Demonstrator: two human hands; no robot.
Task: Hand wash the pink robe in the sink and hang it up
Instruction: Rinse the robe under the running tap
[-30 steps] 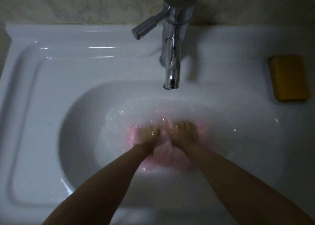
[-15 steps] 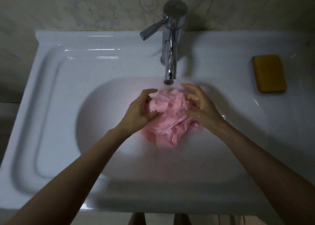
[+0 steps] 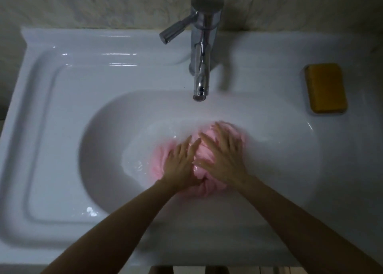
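Left hand (image 3: 180, 165) and right hand (image 3: 226, 159) now flat on sunken pink robe (image 3: 203, 151), fingers (image 3: 207, 142) straight.

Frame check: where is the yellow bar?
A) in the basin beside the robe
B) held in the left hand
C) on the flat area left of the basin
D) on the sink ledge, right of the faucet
D: the yellow bar lies on the sink ledge, right of the faucet.
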